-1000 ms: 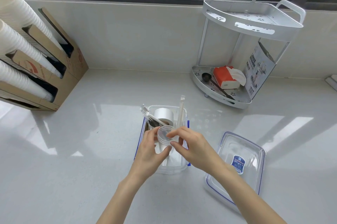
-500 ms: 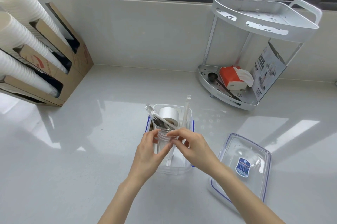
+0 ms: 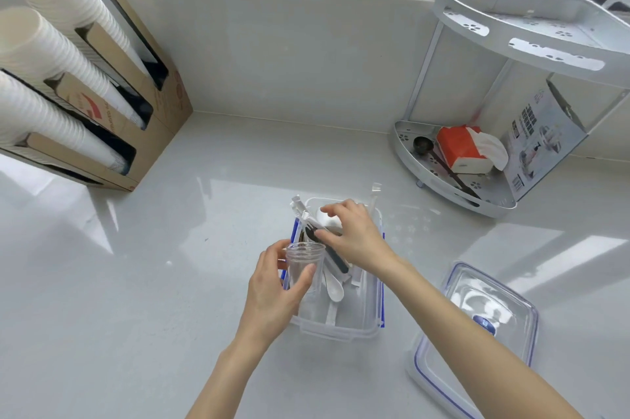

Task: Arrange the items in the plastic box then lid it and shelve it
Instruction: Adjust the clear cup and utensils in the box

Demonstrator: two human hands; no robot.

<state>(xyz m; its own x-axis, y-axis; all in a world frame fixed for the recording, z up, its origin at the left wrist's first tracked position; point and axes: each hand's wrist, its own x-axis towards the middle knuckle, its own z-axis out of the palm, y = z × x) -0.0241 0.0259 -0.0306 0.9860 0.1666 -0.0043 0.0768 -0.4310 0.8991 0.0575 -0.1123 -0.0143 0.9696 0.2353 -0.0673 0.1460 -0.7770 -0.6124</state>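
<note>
A clear plastic box (image 3: pixel 341 333) with blue clips stands on the counter, low in the middle of the view. Inside lie a white spoon (image 3: pixel 334 287), a dark-handled spoon (image 3: pixel 337 261), a white roll (image 3: pixel 324 218) and wrapped sticks (image 3: pixel 375 193) that poke above the rim. My left hand (image 3: pixel 272 295) grips a small clear jar (image 3: pixel 304 265) upright at the box's left side. My right hand (image 3: pixel 358 237) reaches over the far end of the box. Its fingers are spread across the roll and the dark spoon, and its grip is hidden. The lid (image 3: pixel 477 326) lies flat to the right.
A white two-tier corner shelf (image 3: pixel 511 203) stands at the back right, with an orange tissue pack (image 3: pixel 460 149), a dark scoop and a printed card on its lower tier. A cardboard dispenser (image 3: pixel 143 145) with stacks of white paper cups fills the left. A wall and window run behind.
My right hand has let go of the jar and moved to the far end of the box. The left hand alone now holds the jar, lower at the box's left side.
</note>
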